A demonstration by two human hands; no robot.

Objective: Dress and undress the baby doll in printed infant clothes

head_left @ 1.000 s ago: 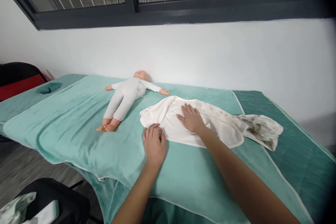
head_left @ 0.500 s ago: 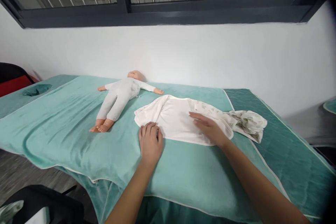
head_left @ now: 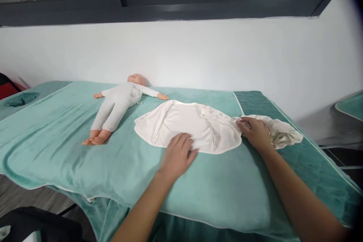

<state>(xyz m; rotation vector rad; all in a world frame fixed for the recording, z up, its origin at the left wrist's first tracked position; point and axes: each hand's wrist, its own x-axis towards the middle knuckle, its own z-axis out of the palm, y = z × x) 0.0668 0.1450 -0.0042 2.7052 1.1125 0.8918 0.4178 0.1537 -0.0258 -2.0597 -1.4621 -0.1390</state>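
Observation:
A white baby top (head_left: 187,117), with a small print along its upper right, lies spread on the green sheet. My left hand (head_left: 177,157) rests on its near edge, fingers slightly bent and apart, holding nothing. To the right, my right hand (head_left: 256,132) has closed its fingers on a patterned baby garment (head_left: 283,130), which lies bunched beside the white top. Whether the two garments are joined is hidden near my right fingers. A baby doll (head_left: 119,102) in a white suit lies on its back to the left, its arms spread.
A green padded sheet (head_left: 62,132) covers the bed, with a darker quilted cover (head_left: 320,181) at the right. Behind stands a white wall (head_left: 198,53) under a dark window frame (head_left: 210,5). A black seat or bag (head_left: 39,223) is at lower left.
My right hand has moved from over the white top to the patterned garment, which now reaches further right. My left hand has shifted right along the near edge. The view has turned slightly right.

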